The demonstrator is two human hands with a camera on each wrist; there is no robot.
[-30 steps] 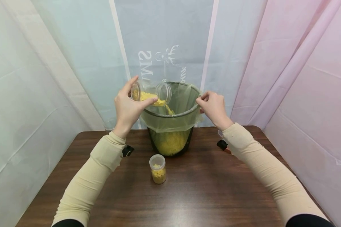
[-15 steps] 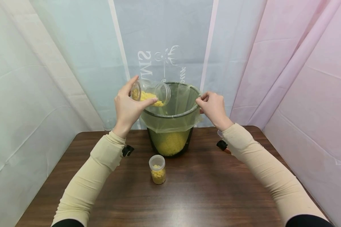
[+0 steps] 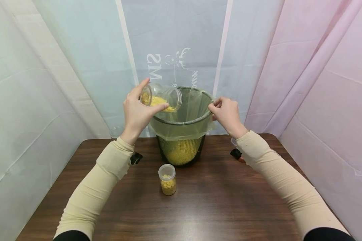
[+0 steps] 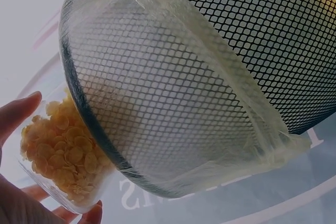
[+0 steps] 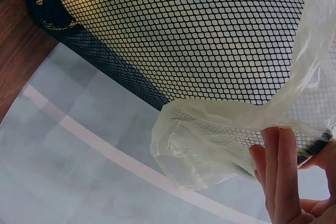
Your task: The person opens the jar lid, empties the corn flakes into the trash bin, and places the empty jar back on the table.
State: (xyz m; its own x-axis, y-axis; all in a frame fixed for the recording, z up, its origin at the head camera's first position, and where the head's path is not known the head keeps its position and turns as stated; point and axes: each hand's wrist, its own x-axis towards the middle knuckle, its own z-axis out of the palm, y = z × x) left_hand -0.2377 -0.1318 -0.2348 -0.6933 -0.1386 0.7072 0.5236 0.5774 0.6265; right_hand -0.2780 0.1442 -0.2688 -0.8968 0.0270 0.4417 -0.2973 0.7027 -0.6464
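My left hand [image 3: 135, 112] holds a clear plastic jar [image 3: 160, 89] lying nearly on its side, its mouth over the left rim of a black mesh wastebasket [image 3: 161, 147]. Yellow cornflakes [image 4: 65, 150] fill the lower side of the jar. A pale translucent bin liner [image 3: 181, 132] lines the basket and folds down over its rim. On the right, my right hand [image 3: 227, 113] pinches the liner-covered rim; in the right wrist view its straight fingers [image 5: 281, 171] lie outside against the liner. A yellow mass shows through the lower mesh.
A second clear jar [image 3: 168, 182], upright, lidless and partly filled with yellow flakes, stands on the dark wooden table [image 3: 199, 204] before the basket. A clear container [image 3: 116, 131] is partly hidden behind the left forearm. Cloth curtains [image 3: 181, 33] close off the back and sides.
Flakes were spilling from the jar's mouth into the basket a second ago; none is visibly falling now. The jar's base has risen slightly with my left hand. The right hand stays on the rim.
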